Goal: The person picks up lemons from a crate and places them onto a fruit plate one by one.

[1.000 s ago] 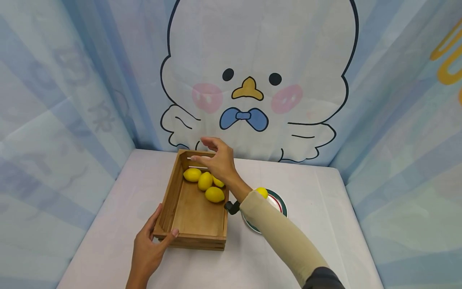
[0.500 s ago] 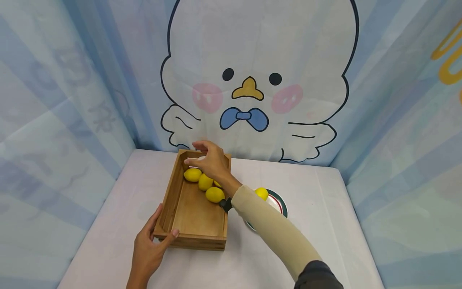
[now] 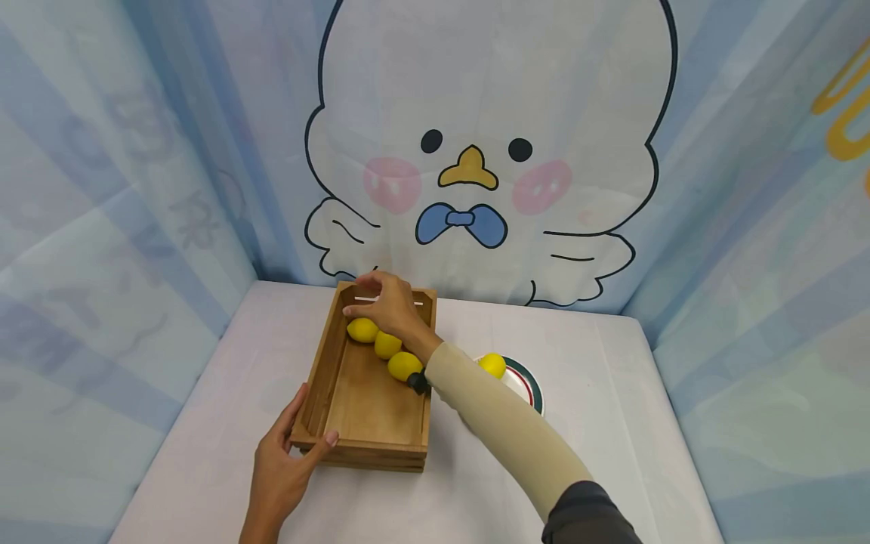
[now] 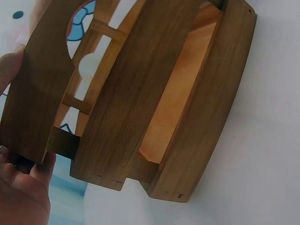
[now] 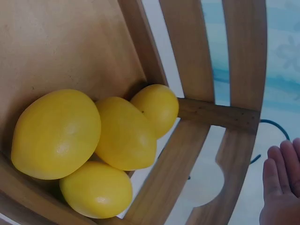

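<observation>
A slatted wooden crate [image 3: 370, 455] rests on the table, with several lemons [image 3: 363, 330] grouped toward its far end. My left hand [image 3: 280, 468] grips its near left corner, the thumb over the rim and the fingers outside. Over the far end of the crate hovers my right hand [image 3: 390, 306], fingers loosely curved and nothing between them. Close up in the right wrist view, the lemons [image 5: 56, 136] lie against one another in a corner, apart from the right hand [image 5: 283, 180]. In the head view the right hand and wrist hide part of the group.
To the crate's right stands a plate [image 3: 534, 385] with a green and red rim, carrying another lemon [image 3: 492, 366]; the right sleeve [image 3: 503, 415] partly covers it. A printed curtain [image 3: 476, 91] hangs behind and beside the white table [image 3: 598, 423].
My right hand has shifted left and slightly nearer over the crate, covering more of the lemons. The left hand keeps its grip, and the crate and lemons have not visibly moved.
</observation>
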A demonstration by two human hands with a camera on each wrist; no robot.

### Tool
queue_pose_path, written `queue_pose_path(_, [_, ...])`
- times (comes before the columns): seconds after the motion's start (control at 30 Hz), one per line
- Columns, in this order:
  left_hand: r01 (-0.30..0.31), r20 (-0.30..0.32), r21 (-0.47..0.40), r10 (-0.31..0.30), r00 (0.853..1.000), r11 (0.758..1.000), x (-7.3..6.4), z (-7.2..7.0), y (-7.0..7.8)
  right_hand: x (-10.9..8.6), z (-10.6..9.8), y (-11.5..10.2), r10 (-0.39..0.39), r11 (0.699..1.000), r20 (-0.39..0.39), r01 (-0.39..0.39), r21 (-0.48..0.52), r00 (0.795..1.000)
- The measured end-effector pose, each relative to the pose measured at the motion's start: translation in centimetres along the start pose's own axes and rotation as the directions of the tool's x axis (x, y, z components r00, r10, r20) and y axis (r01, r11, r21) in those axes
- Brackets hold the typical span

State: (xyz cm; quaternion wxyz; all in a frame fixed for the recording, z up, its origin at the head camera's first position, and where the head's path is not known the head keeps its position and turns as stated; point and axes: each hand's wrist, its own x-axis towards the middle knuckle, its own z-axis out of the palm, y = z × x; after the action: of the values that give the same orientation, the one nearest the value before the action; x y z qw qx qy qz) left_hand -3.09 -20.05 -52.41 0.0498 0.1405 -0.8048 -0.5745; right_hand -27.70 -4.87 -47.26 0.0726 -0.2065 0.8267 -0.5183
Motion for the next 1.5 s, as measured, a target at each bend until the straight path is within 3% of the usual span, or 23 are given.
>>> queue_pose_path(0.5, [0.010,0.013,-0.003,-0.010,1.000,1.000,0.2,0.0,-0.1,1.2,1.8,1.5,0.043,0.997,0.024,-0.041,-0.068,0.999])
queue_pose_path(1.07, [-0.014,0.003,-0.020,0.014,1.000,1.000,0.2,-0.1,-0.2,1.8,3.4,3.3,0.173,0.967,0.038,-0.162,-0.196,0.984])
queue_pose_path(1.5, [-0.017,-0.016,-0.022,0.016,1.000,1.000,0.1,0.2,-0.3,2.3,3.7,3.8,0.169,0.925,0.093,-0.125,-0.358,0.981])
